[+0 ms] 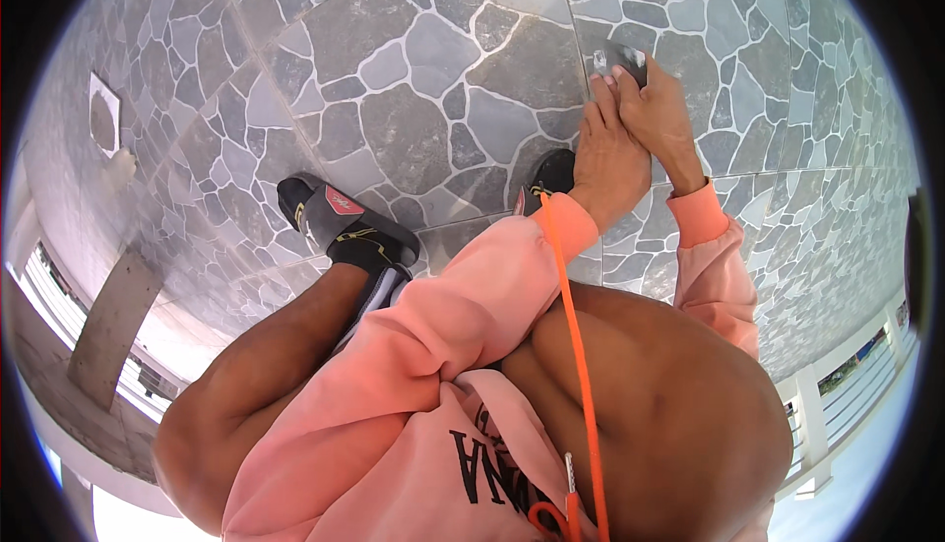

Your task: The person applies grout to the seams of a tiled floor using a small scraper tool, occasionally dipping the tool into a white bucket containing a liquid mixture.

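The person is crouching, and both hands are down in front, close together and touching. A small, dark, flat thing is just past the fingertips, over the stone-patterned floor. The right hand is bent around its near end. The thing shows between the right thumb and the first finger, so the right fingers seem to be grasping it. The other right fingers are hidden.

The left hand lies beside the right one, with its fingers stretched toward the thing. The left fingertips are right by its near edge. You cannot tell if they press on it, hold it, or only rest there. The far end of the thing is blurry, with a pale patch on its left side.

An orange string hangs in front of the pink sweater. A dark sandal is on the left foot.
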`<action>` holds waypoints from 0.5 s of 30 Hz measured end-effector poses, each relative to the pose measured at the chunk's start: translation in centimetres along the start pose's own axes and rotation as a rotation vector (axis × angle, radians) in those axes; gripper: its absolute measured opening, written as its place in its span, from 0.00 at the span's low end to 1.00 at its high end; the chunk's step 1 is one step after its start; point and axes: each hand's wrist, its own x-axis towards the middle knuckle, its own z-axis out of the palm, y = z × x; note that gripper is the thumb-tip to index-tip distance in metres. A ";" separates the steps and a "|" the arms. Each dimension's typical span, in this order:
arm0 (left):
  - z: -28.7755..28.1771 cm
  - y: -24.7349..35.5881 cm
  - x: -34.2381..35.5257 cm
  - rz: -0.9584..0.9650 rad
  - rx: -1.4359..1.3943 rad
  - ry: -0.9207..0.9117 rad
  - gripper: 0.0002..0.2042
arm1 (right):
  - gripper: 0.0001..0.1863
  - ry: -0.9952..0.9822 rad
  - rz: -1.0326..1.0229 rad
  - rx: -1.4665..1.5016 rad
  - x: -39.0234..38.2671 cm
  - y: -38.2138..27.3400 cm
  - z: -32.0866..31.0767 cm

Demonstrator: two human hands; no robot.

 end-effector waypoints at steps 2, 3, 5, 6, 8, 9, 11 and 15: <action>-0.2 -0.2 0.2 -0.034 -0.041 0.015 0.31 | 0.27 0.027 -0.038 -0.006 0.4 -0.6 0.1; -0.5 -0.8 1.2 0.009 0.015 0.005 0.32 | 0.27 -0.030 0.031 -0.005 1.4 -2.4 -0.4; -1.1 -1.0 1.6 0.053 0.070 0.002 0.33 | 0.28 -0.086 0.094 -0.005 1.6 -3.3 -0.7; -1.2 -0.8 1.7 0.038 0.067 -0.004 0.33 | 0.28 -0.069 0.062 -0.026 1.6 -2.7 -0.5; -1.0 -0.7 1.7 0.025 0.076 -0.001 0.33 | 0.28 -0.047 0.021 -0.039 1.6 -1.5 -0.4; -0.4 -0.2 1.0 -0.005 0.038 -0.040 0.33 | 0.28 -0.042 0.003 -0.020 1.0 -0.7 -0.6; 0.4 0.2 0.6 -0.037 0.003 -0.079 0.32 | 0.28 -0.038 -0.015 0.003 0.7 -0.3 -0.4; -0.4 -0.6 2.7 -0.004 0.040 0.004 0.33 | 0.30 -0.072 0.061 -0.038 2.9 -2.9 -1.2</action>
